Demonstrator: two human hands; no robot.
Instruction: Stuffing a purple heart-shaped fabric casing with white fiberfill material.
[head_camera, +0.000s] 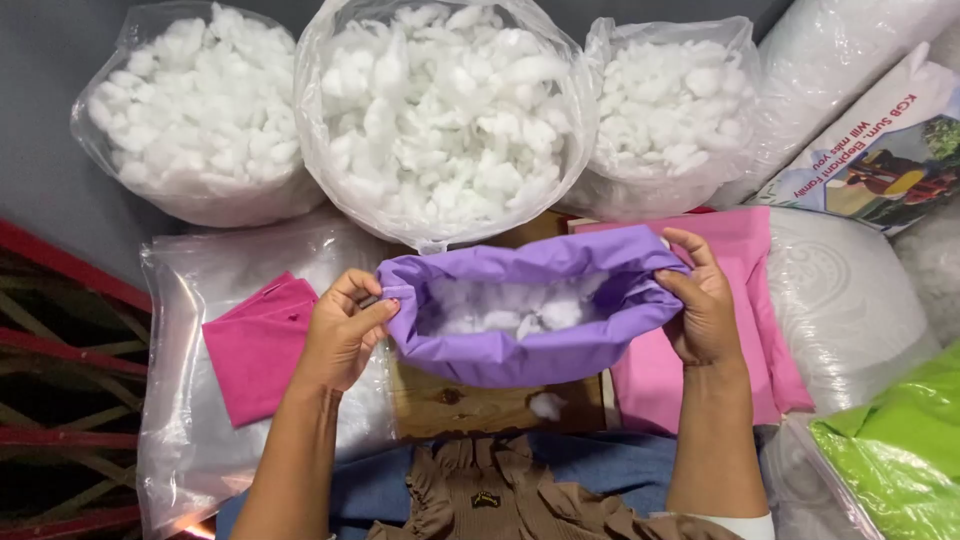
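At the far left, red-painted metal bars (60, 340) run beside a flat clear plastic bag (190, 400) that holds a folded magenta cloth (255, 345). Above it stands a clear plastic bag of white fibre stuffing (200, 115), open at the top. The left hand (345, 330) pinches the left edge of a purple fabric cover (520, 310), fingers closed on the cloth. The cover's mouth is stretched open over a wooden board (480, 405), and white stuffing (510, 305) shows inside it. A loose tuft of stuffing (547, 405) lies on the board just below. Behind the cover sits a larger open bag of stuffing (445, 110), then a third, smaller bag (670, 105). The right hand (705, 310) grips the cover's right edge, fingers curled over the rim. Under that hand lies a flat pink fabric piece (760, 300). Further right are a white wrapped cushion (850, 300) and a bright green plastic-wrapped pack (895, 450).
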